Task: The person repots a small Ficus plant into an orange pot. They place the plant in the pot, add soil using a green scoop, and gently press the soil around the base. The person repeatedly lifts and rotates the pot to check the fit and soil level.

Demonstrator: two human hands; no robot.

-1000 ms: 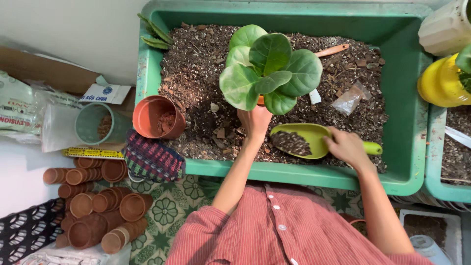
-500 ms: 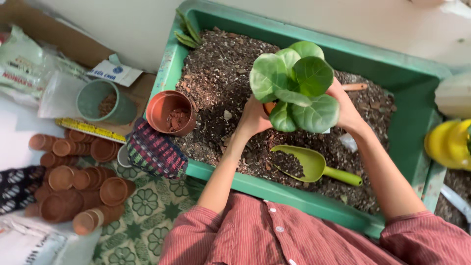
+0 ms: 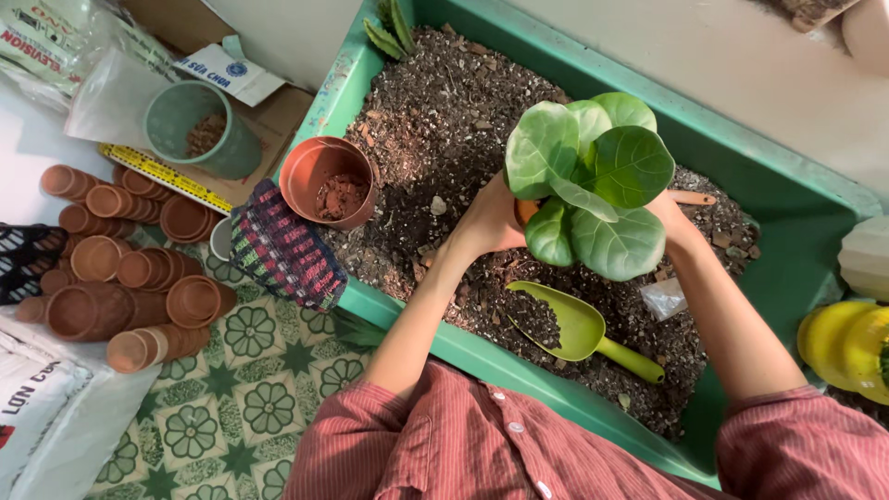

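Potted broad-leaved plant (image 3: 593, 181) sits low in the dark soil of a long green plastic trough (image 3: 787, 278), held from both sides by a person in a striped rust-red shirt (image 3: 482, 444). Its small terracotta pot (image 3: 526, 211) is mostly hidden under the leaves. The left hand (image 3: 486, 222) is wrapped against the pot's near side, fingers curled around it; the right hand (image 3: 671, 218) presses in from the opposite side, largely covered by foliage, so its exact grip cannot be made out. The hands stand apart, with pot and plant between them.

On the soil just below the plant lies a lime-green scoop (image 3: 579, 329), its bowl carrying a little soil, touched by neither hand. An empty-looking terracotta pot (image 3: 329, 181) with crumbs of soil inside stands at the trough's left edge, beside a folded knitted glove (image 3: 278, 245) draped over the rim. Stacks of small clay pots (image 3: 120, 268) lie on the patterned floor to the left, near a green cup (image 3: 194, 130) and a yellow ruler (image 3: 167, 178).
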